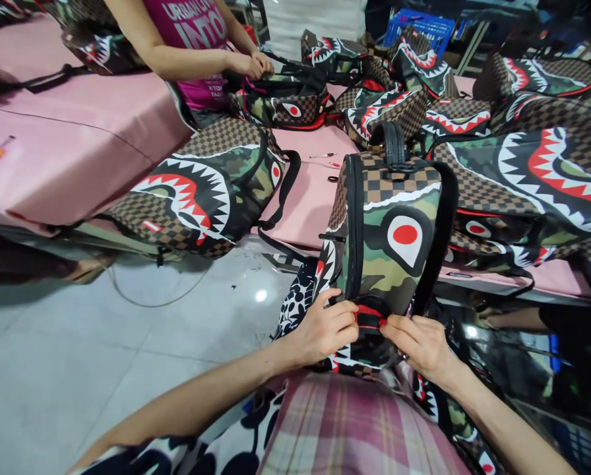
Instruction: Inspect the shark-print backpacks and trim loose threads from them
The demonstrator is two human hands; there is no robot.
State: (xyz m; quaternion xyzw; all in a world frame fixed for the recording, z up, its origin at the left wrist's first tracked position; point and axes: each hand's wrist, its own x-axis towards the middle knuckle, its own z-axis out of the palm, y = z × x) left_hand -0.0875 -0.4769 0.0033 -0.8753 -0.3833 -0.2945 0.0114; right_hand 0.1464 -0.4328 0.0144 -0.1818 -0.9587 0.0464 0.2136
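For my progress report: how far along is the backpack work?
Seemingly done: shark-print backpacks piled on the pink table. In hand: left hand and right hand pinch the red trim of one upright backpack. Left: a co-worker's hands work another backpack; the rest is unclear.

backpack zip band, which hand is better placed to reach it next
Left, likely: both pinch the red trim, but the left hand sits just under the zip band, the right hand farther off.

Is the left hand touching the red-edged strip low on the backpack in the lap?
Touching. The head view shows the left hand pinching the red-edged strip on the backpack, with no gap; the right hand pinches its other end.
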